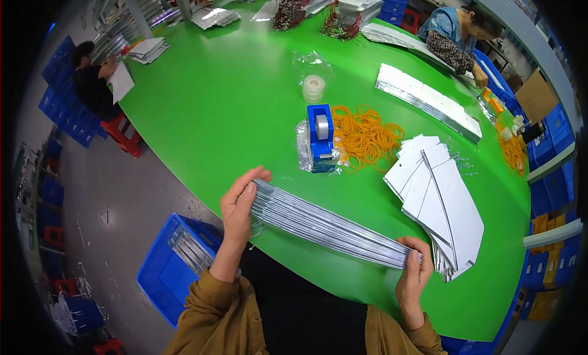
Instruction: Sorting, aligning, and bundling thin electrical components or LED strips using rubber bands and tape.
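Holding a long stack of flat silver sheets [324, 225] edge-on btwn both hands, just above the near edge of the green table [233, 104]. Left hand [240, 203] closed round the stack's left end, fingers curled over the top; right hand [413, 275] closed round the right end, thumb on the near side. Stack slopes down from left to right.

Just beyond the right hand: fanned pile of white cards [438, 199] on the table, near the stack's right end. Further back, w/ clear gap: blue tape dispenser [321, 137], heap of orange rubber bands [366, 137] beside it, roll of clear tape [313, 88] behind.

Blue crate [174, 266] on the grey floor below the left hand, w/ more silver sheets in it. Other people sit at the far left & far right of the table; blue crates stacked along the walls
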{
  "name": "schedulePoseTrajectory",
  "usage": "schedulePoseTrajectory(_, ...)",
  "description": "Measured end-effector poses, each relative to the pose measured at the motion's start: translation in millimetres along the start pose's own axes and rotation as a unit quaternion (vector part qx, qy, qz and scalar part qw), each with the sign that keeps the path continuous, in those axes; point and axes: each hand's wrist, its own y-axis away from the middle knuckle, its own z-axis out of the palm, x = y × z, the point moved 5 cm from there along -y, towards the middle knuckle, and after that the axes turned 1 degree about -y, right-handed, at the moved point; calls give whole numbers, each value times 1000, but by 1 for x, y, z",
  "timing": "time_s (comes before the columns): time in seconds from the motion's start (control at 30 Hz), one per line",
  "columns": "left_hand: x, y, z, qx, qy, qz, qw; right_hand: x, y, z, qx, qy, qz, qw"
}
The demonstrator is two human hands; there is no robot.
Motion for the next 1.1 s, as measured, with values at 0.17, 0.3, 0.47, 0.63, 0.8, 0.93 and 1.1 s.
schedulePoseTrajectory(0.17, -8, -6, -6, -58, -27, 13, 998, -5, -4, 0, -123, 7, 56, 991)
schedulePoseTrajectory(0.3, -22, 4, -13, -53, 16, -12, 998, -6, -13, 15, -485, -54, 61, 871)
schedulePoseTrajectory(0.47, -18, -6, -7, -60, 22, 32, 997, -20, -52, 43, -511, 140, -45, 847)
schedulePoseTrajectory(0.63, -18, 0, -7, -60, 30, 35, 997, -13, -59, 45, -518, 136, -14, 844)
schedulePoseTrajectory(0.8, -17, -4, -8, -53, 24, 40, 997, -7, -63, 45, -503, 110, -7, 857)
schedulePoseTrajectory(0.93, -18, -2, -6, -59, 32, 36, 997, -3, -64, 44, -498, 103, 4, 861)
schedulePoseTrajectory(1.1, -17, -3, -7, -59, 24, 42, 997, -7, -65, 45, -499, 112, 25, 859)
